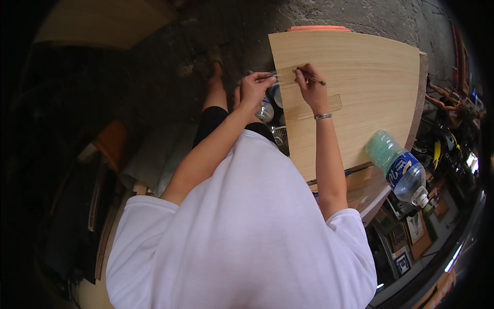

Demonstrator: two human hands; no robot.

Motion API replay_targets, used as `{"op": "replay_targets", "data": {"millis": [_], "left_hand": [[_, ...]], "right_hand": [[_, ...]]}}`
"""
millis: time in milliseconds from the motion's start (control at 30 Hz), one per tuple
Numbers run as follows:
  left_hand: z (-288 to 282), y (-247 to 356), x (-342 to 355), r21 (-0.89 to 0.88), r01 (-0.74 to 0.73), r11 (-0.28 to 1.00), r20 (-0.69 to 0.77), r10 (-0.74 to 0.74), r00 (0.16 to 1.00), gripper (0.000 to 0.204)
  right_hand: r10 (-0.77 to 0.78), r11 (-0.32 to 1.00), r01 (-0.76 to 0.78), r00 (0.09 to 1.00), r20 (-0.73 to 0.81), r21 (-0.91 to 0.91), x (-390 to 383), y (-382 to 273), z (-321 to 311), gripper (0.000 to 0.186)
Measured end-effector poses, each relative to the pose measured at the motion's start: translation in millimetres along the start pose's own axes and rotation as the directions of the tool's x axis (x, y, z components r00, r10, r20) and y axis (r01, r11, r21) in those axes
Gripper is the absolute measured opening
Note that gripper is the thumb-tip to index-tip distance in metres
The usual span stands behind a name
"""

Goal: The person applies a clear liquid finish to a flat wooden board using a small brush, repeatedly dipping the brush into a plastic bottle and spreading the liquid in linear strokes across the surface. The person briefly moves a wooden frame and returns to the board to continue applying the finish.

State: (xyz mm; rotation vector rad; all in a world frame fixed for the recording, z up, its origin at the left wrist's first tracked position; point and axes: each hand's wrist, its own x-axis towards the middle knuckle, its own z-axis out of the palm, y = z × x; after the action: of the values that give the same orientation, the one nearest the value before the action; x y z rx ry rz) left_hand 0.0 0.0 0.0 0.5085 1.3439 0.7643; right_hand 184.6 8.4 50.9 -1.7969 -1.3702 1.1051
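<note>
Left hand: A worker's left hand (pixel 253 91), thumb and fingers pinched together, grips one end of a clear strip (pixel 286 70) beside the bench's left edge.
Right hand: The right hand (pixel 312 91) closes its fingers around a slim pen-like tool (pixel 318 81), its tip angled toward the strip.
Clear strip: It spans the space between the two hands, its far end above the bench; whether it touches the wood cannot be told.
Bench: Pale wood grain covers the bench (pixel 370 77), where a clear rectangular piece (pixel 335 102) lies just beside the right wrist.
Bottle: A large plastic bottle (pixel 399 167) with a blue label is near the bench's right corner, greenish at its base.
Clothing: The worker wears a white T-shirt (pixel 242 221) and a metallic wristband (pixel 323 116).
</note>
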Motion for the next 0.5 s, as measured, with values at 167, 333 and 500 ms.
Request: {"op": "replay_targets", "data": {"millis": [167, 333, 500], "left_hand": [[6.8, -0.2, 2.7, -0.008, 0.065, 0.998, 0.059, -0.064, 0.996, 0.015], [-2.4, 1.7, 6.2, 0.014, 0.029, 0.999, 0.031, -0.029, 0.999, 0.019], [-5.1, 1.2, 7.0, 0.037, 0.051, 0.998, 0.01, -0.051, 0.999, 0.019]], "right_hand": [[-0.143, 0.972, 0.161, 0.984, 0.111, -0.174, 5.0, -10.8, 6.9, 0.013], [-0.192, 0.954, 0.219, 0.971, 0.142, -0.203, 15.5, -17.0, 23.2, 0.012], [-0.171, 0.961, 0.205, 0.967, 0.187, -0.183, 18.6, -24.8, 26.4, 0.011]]}}
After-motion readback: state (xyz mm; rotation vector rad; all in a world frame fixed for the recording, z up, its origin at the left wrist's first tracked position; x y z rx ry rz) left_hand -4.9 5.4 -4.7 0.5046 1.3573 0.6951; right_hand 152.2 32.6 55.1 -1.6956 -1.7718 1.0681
